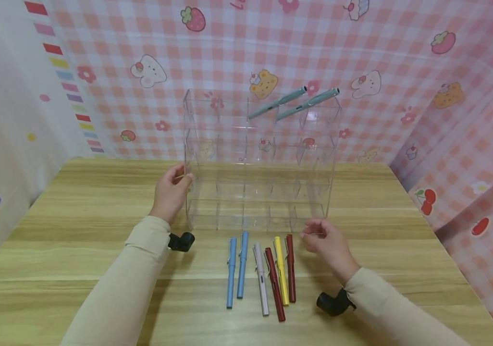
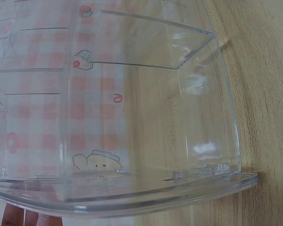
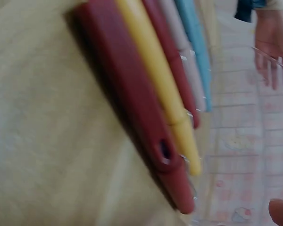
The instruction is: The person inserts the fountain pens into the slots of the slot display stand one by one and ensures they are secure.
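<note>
A clear acrylic display rack with several rows of compartments stands upright on the table. My left hand grips its left side edge, thumb in front and fingers behind. My right hand hovers near the rack's lower right front corner, fingers loosely bent, nothing seen in them. Left of it lie a dark red pen, a yellow pen, another dark red pen, a pale lilac pen and two blue pens. Two teal pens lean slanted in the rack's top row.
The wooden table runs back to a pink checked cloth hanging behind the rack. Another patterned cloth hangs along the right side. A black wrist camera sits by the right cuff, another by the left.
</note>
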Demonstrator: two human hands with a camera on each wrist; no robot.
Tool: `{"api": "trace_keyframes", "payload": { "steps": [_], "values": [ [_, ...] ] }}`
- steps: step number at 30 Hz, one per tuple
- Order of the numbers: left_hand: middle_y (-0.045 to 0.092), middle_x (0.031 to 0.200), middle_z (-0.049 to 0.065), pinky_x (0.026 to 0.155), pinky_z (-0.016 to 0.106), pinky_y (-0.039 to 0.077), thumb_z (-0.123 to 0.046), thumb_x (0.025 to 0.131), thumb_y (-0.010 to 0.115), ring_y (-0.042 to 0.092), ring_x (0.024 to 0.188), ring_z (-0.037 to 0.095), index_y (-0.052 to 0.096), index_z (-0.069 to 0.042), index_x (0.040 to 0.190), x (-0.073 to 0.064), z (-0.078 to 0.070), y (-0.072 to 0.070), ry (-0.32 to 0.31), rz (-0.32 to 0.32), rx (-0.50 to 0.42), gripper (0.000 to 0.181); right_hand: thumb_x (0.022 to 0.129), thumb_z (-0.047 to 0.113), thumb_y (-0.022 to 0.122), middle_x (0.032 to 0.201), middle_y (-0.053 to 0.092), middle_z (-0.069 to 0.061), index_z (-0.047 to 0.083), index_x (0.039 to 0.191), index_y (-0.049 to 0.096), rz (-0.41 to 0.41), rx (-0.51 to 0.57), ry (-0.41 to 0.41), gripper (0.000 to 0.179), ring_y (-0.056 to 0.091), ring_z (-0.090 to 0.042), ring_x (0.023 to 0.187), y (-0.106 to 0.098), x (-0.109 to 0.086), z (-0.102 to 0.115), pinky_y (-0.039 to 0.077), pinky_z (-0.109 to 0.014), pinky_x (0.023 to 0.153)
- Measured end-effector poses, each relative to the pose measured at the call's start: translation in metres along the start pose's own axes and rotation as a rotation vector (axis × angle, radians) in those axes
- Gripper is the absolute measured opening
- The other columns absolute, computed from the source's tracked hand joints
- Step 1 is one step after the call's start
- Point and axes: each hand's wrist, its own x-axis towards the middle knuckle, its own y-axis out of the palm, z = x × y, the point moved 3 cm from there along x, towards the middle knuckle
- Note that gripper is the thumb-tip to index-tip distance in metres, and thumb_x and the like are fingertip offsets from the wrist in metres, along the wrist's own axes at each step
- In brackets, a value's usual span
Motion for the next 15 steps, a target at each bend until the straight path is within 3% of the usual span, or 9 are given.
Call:
{"api": "trace_keyframes", "payload": {
  "steps": [10,15],
  "values": [
    [0.05,0.138,0.018,0.1,0.038,0.044,-0.014,0.098,0.051,0.049,0.122,0.027,0.044,-0.003,0.143,-0.001,-0.001,-0.002,0.009,0.003,0.009,0.047,0.088,0.01,0.069,0.115,0.06,-0.023,-0.005,0.122,0.056,0.048,-0.125,0.014,0.04,0.059,-0.03,0.101,0.015,0.006,-0.008,0.057,-0.033,0.072],
    [0.05,0.138,0.017,0.099,0.039,0.045,-0.013,0.097,0.052,0.049,0.122,0.027,0.044,-0.003,0.143,0.0,0.0,-0.001,0.006,0.006,0.007,0.047,0.087,0.01,0.069,0.115,0.061,-0.022,-0.005,0.122,0.055,0.066,-0.162,0.036,0.04,0.058,-0.032,0.104,0.017,0.008,-0.011,0.057,-0.033,0.074]
  ]
}}
